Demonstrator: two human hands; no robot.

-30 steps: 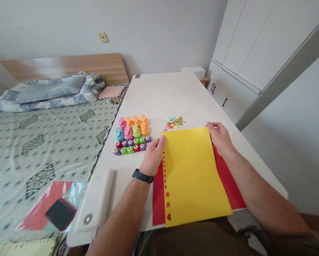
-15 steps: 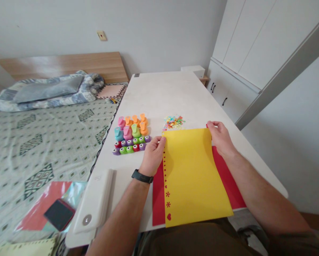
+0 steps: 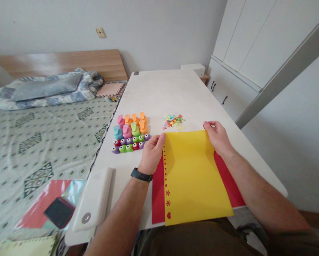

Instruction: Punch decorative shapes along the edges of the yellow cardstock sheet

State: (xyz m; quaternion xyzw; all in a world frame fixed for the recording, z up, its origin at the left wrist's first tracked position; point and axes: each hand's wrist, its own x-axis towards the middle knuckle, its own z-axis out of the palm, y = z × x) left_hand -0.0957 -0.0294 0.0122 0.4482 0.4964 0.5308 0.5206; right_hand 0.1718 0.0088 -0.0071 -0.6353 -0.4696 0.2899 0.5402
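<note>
A yellow sheet of paper [image 3: 194, 174] with a column of punched shapes down its left edge is held up at its far corners. My left hand [image 3: 152, 152] pinches the far left corner, thumb on top. My right hand [image 3: 218, 138] grips the far right corner, and a bit of red shows at its fingertips. Under the yellow sheet lies red paper [image 3: 158, 193], which shows through the heart and flower holes. Beyond the sheet is a small pile of colourful paper confetti [image 3: 174, 121]. Left of my left hand stand rows of craft punches [image 3: 126, 131].
A long white device [image 3: 94, 199] with a round button lies at the table's [image 3: 165, 92] left edge. On the bed [image 3: 63, 135] to the left are a dark phone-like object [image 3: 59, 212] and plastic-wrapped coloured paper [image 3: 42, 206]. White cabinets [image 3: 236, 78] stand at the right.
My right hand has moved slightly left with the far right corner, so the yellow sheet bows more along that side. The left hand has barely shifted. The view has tilted a little.
</note>
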